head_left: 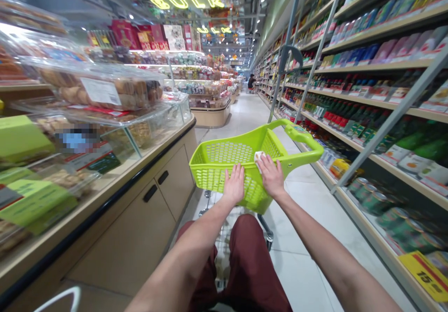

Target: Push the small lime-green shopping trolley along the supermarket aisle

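A lime-green shopping cart (pixel 224 179) with a perforated plastic basket stands in the aisle before my knees, its handle toward the right. My left hand (pixel 234 184) rests against the near side of the basket, fingers stretched upward just below the rim, holding nothing. Under the fingers of my right hand (pixel 271 176), a crumpled white wipe with faint brownish marks (pixel 259 156) is pressed on the near rim, close to the handle end. Part of the wipe is hidden by those fingers. The basket's visible inside shows no goods.
At left runs a bulk-goods counter (pixel 129 195) with clear bins and a plastic box of baked goods (pixel 101 88). Shelves of bottles and cans (pixel 378 116) line the right, with a slanted metal ladder (pixel 388 125) against them. A person (pixel 251 83) is far down the aisle.
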Motion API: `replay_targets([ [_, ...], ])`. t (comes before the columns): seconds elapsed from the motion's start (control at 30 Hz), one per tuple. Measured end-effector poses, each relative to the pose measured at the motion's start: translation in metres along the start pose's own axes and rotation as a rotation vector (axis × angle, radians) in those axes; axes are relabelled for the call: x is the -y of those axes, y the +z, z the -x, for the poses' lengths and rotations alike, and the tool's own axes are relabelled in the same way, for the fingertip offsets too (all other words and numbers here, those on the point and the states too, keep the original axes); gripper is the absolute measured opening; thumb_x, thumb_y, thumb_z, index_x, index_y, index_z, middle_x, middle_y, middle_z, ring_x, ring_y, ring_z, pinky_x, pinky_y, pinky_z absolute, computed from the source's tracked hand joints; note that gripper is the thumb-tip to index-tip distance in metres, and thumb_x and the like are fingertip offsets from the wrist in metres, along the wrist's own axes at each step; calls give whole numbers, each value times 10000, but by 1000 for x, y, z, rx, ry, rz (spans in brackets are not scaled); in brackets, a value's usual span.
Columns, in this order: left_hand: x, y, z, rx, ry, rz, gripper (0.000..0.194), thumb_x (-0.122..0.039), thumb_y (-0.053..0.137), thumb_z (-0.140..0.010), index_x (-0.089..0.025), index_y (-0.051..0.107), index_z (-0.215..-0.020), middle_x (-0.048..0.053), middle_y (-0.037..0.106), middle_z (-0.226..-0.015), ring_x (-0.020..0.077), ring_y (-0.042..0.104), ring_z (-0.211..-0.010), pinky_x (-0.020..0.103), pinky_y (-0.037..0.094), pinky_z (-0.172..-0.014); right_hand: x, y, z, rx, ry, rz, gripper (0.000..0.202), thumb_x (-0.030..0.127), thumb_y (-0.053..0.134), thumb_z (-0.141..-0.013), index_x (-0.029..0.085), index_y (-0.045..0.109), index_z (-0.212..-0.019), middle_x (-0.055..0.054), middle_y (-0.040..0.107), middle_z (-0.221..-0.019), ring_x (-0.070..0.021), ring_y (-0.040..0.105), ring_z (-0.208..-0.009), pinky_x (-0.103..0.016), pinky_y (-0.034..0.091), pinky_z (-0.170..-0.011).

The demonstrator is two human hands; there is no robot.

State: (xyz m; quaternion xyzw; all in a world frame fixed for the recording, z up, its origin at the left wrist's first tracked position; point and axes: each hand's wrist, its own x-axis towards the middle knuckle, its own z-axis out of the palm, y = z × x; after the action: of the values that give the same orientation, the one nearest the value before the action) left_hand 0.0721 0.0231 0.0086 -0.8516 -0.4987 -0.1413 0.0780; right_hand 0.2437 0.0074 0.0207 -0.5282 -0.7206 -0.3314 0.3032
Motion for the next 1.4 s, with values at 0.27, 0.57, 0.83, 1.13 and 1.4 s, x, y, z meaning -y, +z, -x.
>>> replay_targets([
  [0.27, 7, 4, 19, 103, 65, 8, 624, -178, 340, -771, -84, 220, -1377, 111, 162, -1472, 236, 110, -1352, 508, 91, -1080, 32, 44, 50, 234, -174, -16, 497, 89, 371, -803, 202, 443, -1281, -81, 472, -1313, -190, 366, -1248, -434, 219, -1032],
  [0.57, 48, -5, 16, 78, -146, -17, 662, -185, 348, -766, -68, 157, -1388, 114, 121, -1479, 239, 76, -1357, 509, 93, -1083, 51, 30, -18, -4, -109, -98, 468, 79, 357, -821, 196, 464, -1261, -69, 453, -1330, -196, 314, -1283, -448, 184, -1052],
  [0.83, 66, 3, 27, 87, -168, -13, 618, -213, 316, -794, -82, 193, -1386, 115, 153, -1472, 230, 107, -1354, 500, 105, -1086, 76, 74, 18, 178, -277, -116, 521, 52, 362, -778, 208, 458, -1266, -80, 485, -1303, -200, 358, -1257, -453, 241, -1020],
  [1.13, 93, 6, 28, 108, -257, -22, 639, -180, 337, -774, -85, 185, -1387, 112, 139, -1476, 239, 111, -1353, 501, 104, -1082, 97, 54, -32, 40, -213, -184, 455, 86, 351, -832, 196, 472, -1256, -75, 468, -1317, -188, 324, -1278, -435, 181, -1053],
  [1.4, 111, 10, 33, 105, -299, -27, 640, -186, 341, -772, -89, 187, -1386, 111, 137, -1476, 229, 109, -1353, 494, 113, -1081, 105, 80, -31, 111, -301, -134, 451, 50, 362, -810, 175, 505, -1218, -78, 473, -1312, -213, 374, -1245, -444, 216, -1029],
])
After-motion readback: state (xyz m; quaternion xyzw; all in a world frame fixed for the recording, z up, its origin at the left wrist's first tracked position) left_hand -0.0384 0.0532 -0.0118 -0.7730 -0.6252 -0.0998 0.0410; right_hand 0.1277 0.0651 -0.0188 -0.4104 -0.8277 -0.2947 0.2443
